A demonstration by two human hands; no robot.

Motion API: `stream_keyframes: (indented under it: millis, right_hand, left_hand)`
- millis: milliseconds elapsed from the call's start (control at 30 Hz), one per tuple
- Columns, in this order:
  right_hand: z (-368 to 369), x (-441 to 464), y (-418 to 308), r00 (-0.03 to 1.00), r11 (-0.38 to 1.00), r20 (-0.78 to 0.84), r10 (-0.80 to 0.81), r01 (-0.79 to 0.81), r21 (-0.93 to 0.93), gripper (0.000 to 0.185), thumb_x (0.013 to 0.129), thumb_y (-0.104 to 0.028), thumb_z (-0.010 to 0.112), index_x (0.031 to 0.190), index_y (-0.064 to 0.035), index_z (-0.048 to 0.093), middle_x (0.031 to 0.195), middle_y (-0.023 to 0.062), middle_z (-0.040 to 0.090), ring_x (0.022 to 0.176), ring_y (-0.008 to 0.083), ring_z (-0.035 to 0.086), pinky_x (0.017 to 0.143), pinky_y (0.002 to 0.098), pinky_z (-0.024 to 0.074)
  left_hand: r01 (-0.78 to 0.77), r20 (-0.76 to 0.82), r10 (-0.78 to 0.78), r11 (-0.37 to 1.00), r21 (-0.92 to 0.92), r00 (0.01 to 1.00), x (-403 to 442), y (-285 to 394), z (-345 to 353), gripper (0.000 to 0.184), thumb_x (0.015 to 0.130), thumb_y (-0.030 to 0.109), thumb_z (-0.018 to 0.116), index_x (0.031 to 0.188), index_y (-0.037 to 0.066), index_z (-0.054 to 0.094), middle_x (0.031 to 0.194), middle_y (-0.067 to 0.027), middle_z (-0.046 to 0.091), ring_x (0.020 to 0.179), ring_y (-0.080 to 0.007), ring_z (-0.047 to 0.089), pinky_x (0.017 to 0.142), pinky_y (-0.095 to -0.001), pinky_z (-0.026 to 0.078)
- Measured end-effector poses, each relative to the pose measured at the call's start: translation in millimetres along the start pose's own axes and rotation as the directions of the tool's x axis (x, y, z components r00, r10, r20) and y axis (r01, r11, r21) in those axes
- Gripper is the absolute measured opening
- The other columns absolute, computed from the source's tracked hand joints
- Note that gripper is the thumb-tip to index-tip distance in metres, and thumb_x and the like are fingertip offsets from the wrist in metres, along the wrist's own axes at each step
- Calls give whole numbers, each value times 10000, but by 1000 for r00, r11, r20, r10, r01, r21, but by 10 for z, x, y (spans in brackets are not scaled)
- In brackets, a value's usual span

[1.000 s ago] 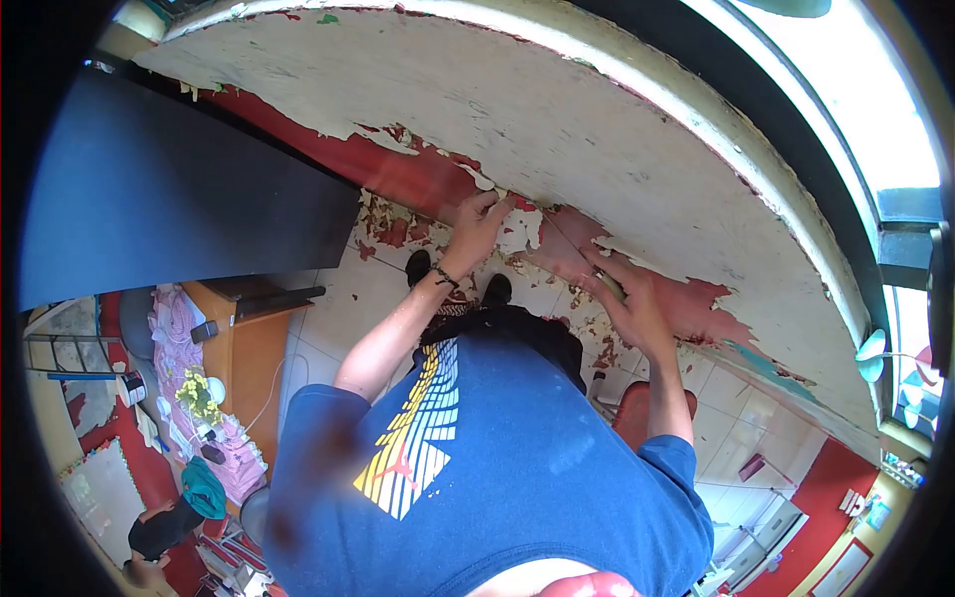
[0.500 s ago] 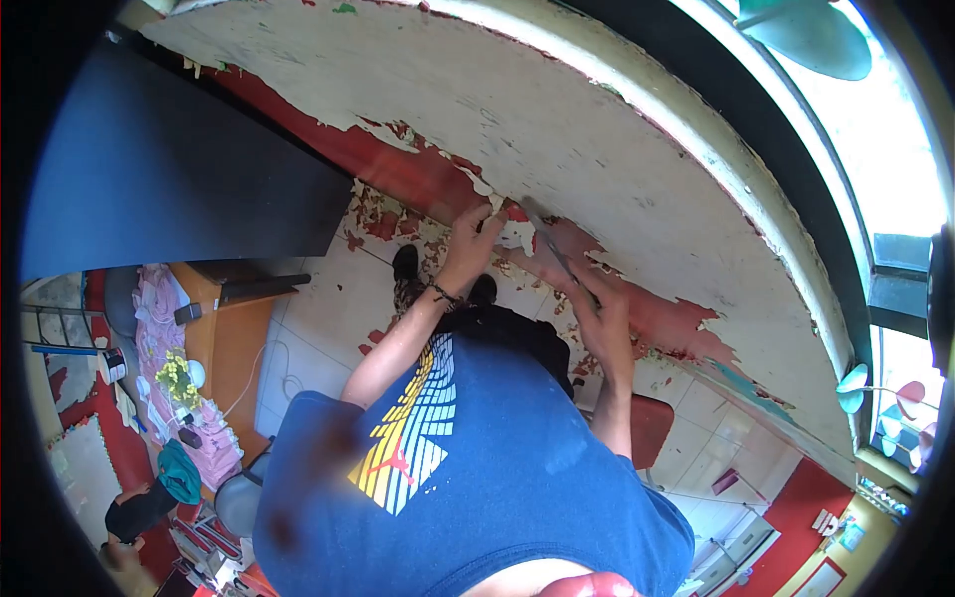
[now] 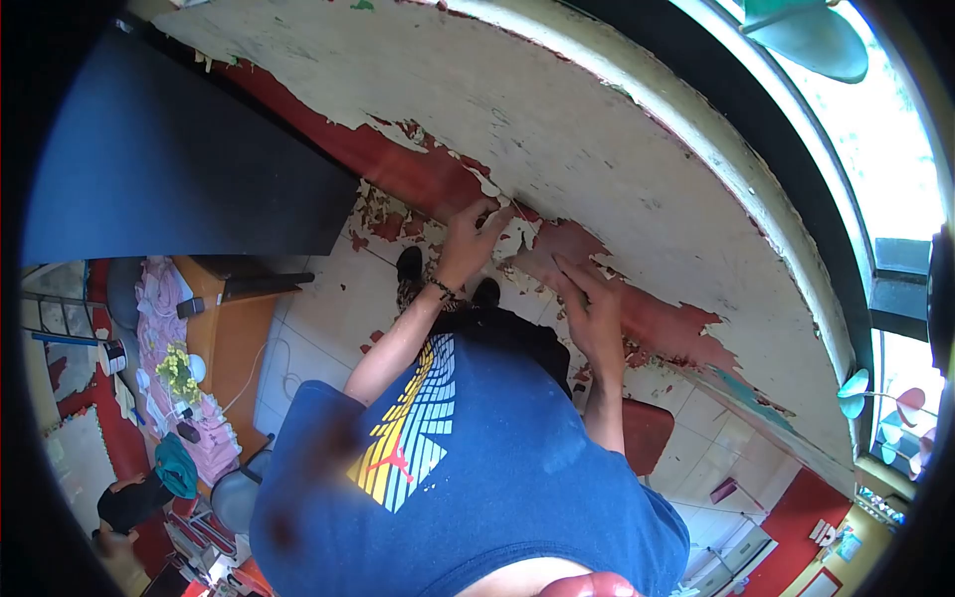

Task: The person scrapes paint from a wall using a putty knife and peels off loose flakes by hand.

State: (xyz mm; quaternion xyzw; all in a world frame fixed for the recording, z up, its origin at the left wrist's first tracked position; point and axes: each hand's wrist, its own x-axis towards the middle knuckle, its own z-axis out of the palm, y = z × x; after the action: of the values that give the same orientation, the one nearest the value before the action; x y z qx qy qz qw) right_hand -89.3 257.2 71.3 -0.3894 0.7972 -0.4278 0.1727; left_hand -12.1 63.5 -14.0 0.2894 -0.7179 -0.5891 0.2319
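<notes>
Left hand point(image 3: 470, 244), beaded bracelet point(image 3: 445, 292) on the wrist, is up at the low wall point(image 3: 617, 159), fingers curled at the edge of the peeling paint point(image 3: 515, 237); can't tell if they're pinching it. Right hand point(image 3: 595, 313) is just beside it, by the red paint band point(image 3: 662, 316), index finger extended, the others bent; can't tell what, if anything, it's gripping. Peeling paint is between the hands, low on the wall. Paint chips point(image 3: 383, 221) litter the tiled floor point(image 3: 316, 303) near the shoes point(image 3: 409, 264). Dark blue panel point(image 3: 179, 159) stands off to the left, red seat point(image 3: 647, 436) near the right forearm.
</notes>
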Motion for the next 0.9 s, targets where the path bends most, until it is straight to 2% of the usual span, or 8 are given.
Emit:
stream_keyframes:
  millis: [200,333,533,600,700,767,833,900]
  right_hand:
    - [-173,-213,-36,960,944,23,280,-279,176,278,914,-70,588,1175,-3,657,873,141,625,809,222,584,789,298,445]
    - [-33,-122,-13,991,978,-83,109,-92,187,276,910,-67,593,1169,0,659,854,143,620,801,225,576,784,309,446]
    - [-2,-89,70,995,987,-40,91,-85,136,310,938,-121,589,1216,9,636,922,95,655,783,121,589,703,269,510]
    - [-12,-93,161,990,993,-70,-119,117,-23,312,944,-133,590,1224,-4,638,948,81,649,780,103,588,607,244,509]
    - [-49,-137,108,991,980,1,132,-131,152,308,948,-146,590,1224,-21,646,962,71,645,773,95,586,540,220,490]
    - [-53,-128,101,991,980,7,136,-135,147,310,949,-150,590,1227,-25,645,963,69,644,774,97,587,546,224,494]
    - [-38,-110,91,990,980,19,138,-139,141,312,950,-155,590,1230,-30,645,965,68,642,775,100,588,553,227,497]
    - [-5,-86,58,996,990,-21,90,-87,116,307,953,-160,586,1224,-30,648,948,67,640,772,102,587,537,222,487]
  left_hand:
    - [-6,-49,7,1000,16,999,140,-5,-68,282,906,219,676,845,-56,661,682,-73,665,637,-76,575,588,-259,465]
    - [-70,-78,58,985,-156,995,160,-167,35,316,899,233,686,771,-53,643,621,-64,637,612,-54,557,549,-248,442]
    - [-76,-154,80,997,27,985,118,-227,18,275,883,157,662,717,-49,585,574,-36,558,562,-41,463,492,-260,378]
    - [-32,-143,39,998,52,989,59,-207,-31,258,877,145,656,719,-44,578,572,-43,565,550,-49,481,489,-265,384]
    - [-2,-119,9,998,57,993,-8,-95,-69,237,871,140,653,732,-40,583,567,-57,582,532,-69,525,487,-273,404]
    - [-12,-106,15,999,35,994,7,-48,-82,236,871,146,656,742,-41,595,564,-64,591,525,-81,551,488,-276,418]
    - [-105,-149,153,953,285,977,100,-20,-103,230,881,162,658,787,-46,634,583,-70,618,544,-92,593,507,-270,449]
    - [-17,-70,31,981,191,997,126,113,-180,230,886,169,657,815,-49,648,599,-70,628,556,-86,594,516,-267,454]
